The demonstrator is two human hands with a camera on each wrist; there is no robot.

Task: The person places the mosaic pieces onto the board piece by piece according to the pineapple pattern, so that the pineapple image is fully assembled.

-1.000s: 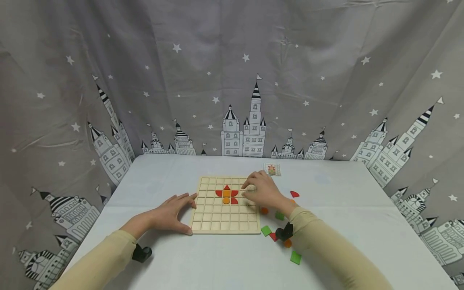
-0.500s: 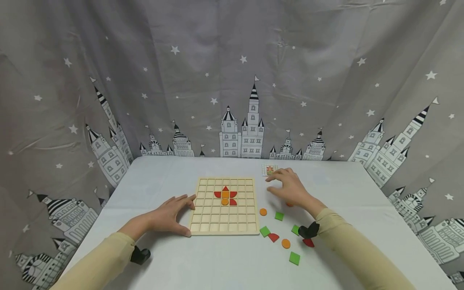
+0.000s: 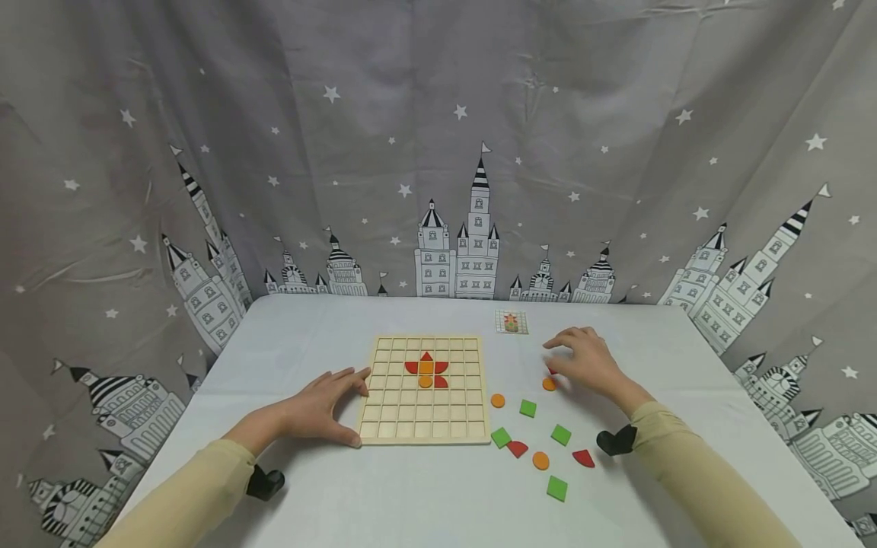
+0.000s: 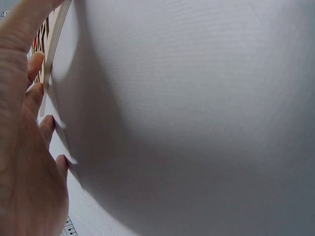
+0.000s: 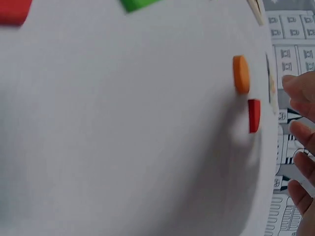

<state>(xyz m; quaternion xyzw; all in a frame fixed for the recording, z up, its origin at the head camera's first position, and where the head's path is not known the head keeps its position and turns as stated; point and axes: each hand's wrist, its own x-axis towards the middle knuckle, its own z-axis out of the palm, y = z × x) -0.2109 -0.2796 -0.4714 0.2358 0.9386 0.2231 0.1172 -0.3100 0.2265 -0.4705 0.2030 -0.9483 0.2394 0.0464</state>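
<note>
My left hand (image 3: 315, 407) rests at the left edge of a wooden grid board (image 3: 425, 417), thumb at the near corner and fingertips along the side. On the board lie a red triangle (image 3: 427, 356), an orange square (image 3: 426, 367), an orange disc (image 3: 425, 381) and several red rounded pieces (image 3: 441, 383). My right hand (image 3: 588, 361) hovers right of the board, fingers loosely bent and apart, nothing between them. Close below its thumb are a loose red quarter-circle (image 5: 254, 115) and a loose orange disc (image 5: 241, 74), both on the table.
Right of the board, several green squares (image 3: 557, 488), more orange discs (image 3: 540, 460) and red quarter-circles (image 3: 584, 458) lie scattered on the white table (image 3: 308, 495). A small pattern card (image 3: 511, 322) lies behind them. A grey castle-print curtain (image 3: 342, 152) hangs at the back.
My right hand has moved from above the board's right side rightward past the card, uncovering the card and loose pieces. My left hand stays at the board's edge. Pieces on the board look the same.
</note>
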